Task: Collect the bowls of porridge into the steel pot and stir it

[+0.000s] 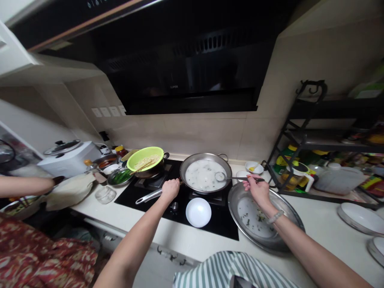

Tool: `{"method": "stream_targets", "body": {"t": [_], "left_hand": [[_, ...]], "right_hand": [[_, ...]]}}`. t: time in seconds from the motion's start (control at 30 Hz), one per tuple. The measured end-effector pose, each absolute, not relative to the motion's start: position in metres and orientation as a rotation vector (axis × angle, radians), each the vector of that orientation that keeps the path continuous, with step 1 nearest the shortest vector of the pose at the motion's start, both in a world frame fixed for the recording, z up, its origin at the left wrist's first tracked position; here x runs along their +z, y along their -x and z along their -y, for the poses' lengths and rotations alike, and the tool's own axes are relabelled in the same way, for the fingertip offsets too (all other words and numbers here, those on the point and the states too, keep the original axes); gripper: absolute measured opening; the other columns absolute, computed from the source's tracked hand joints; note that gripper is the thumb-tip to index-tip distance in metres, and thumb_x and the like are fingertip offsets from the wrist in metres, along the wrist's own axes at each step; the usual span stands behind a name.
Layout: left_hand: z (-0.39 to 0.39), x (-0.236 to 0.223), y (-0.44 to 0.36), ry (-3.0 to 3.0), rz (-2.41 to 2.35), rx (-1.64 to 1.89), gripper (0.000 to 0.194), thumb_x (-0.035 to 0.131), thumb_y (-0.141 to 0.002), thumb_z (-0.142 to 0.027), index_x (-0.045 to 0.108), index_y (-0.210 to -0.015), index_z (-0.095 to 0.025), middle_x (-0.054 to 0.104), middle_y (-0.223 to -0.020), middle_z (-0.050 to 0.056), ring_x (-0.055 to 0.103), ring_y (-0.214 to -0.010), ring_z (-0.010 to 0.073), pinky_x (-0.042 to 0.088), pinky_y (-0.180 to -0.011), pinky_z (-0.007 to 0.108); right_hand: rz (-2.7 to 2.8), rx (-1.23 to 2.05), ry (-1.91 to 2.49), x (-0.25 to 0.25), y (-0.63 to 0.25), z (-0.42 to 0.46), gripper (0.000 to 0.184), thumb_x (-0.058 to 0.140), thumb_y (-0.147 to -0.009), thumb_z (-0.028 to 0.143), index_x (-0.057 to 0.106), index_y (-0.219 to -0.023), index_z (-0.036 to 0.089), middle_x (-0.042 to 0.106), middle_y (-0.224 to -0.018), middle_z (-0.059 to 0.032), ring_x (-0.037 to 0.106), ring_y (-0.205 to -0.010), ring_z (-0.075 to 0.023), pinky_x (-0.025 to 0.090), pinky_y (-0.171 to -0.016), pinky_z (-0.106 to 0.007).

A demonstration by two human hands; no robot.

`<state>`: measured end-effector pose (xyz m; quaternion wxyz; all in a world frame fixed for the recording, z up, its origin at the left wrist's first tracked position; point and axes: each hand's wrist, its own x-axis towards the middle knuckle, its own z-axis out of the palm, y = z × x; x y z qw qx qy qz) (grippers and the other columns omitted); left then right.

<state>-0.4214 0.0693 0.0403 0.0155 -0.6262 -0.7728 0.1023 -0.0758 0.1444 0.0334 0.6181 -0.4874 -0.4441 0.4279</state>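
A steel pan (188,163) of white soup with green bits stands on the right burner of the black hob (222,225). My left hand (170,189) grips the pan handle (147,196) near the pan. My right hand (257,189) holds a ladle (232,177) by its handle, the bowl resting over the soup at the pan's right side. An empty white bowl (198,212) sits on the hob just in front of the pan. A large steel basin (251,213) with green scraps lies under my right wrist.
A green colander (145,157) of noodles with chopsticks sits on the left burner, a dish of greens (119,176) beside it. Another person's arm (25,186) reaches in at left near a white rice cooker (69,157). A black rack (303,136) with bottles stands right; white dishes (361,218) lie far right.
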Motion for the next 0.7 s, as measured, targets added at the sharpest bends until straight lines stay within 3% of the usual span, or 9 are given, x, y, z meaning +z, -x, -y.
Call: {"method": "stream_targets", "body": {"t": [0.37,0.53,0.7], "left_hand": [[-0.067,0.043,0.420,1.952,2.417,0.310,0.032,0.034,-0.091,-0.011,0.060,-0.110,-0.010,0.069,-0.099,0.019,0.067,-0.098,0.0286,0.050,-0.080,0.038],[-0.068,0.041,0.421,1.939,2.436,0.292,0.027,0.044,-0.091,-0.025,0.058,-0.110,-0.011,0.068,-0.101,0.019,0.067,-0.096,0.0284,0.050,-0.079,0.037],[-0.065,0.040,0.419,1.911,2.430,0.244,0.041,0.050,-0.089,-0.035,0.049,-0.121,-0.009,0.065,-0.107,0.020,0.066,-0.097,0.0294,0.048,-0.078,0.037]], "right_hand": [[1.090,0.973,1.135,0.041,0.072,-0.134,0.035,0.069,-0.068,0.048,0.059,-0.082,0.017,0.060,-0.047,0.0007,0.064,-0.049,-0.0183,0.048,-0.041,-0.025],[1.056,0.991,1.123,0.039,0.071,-0.135,0.035,0.071,-0.067,0.046,0.059,-0.082,0.017,0.060,-0.047,0.0004,0.064,-0.051,-0.0185,0.048,-0.041,-0.024],[0.950,1.026,1.096,0.035,0.071,-0.138,0.034,0.074,-0.065,0.042,0.059,-0.082,0.017,0.063,-0.052,-0.0021,0.060,-0.047,-0.0168,0.046,-0.038,-0.024]]}}
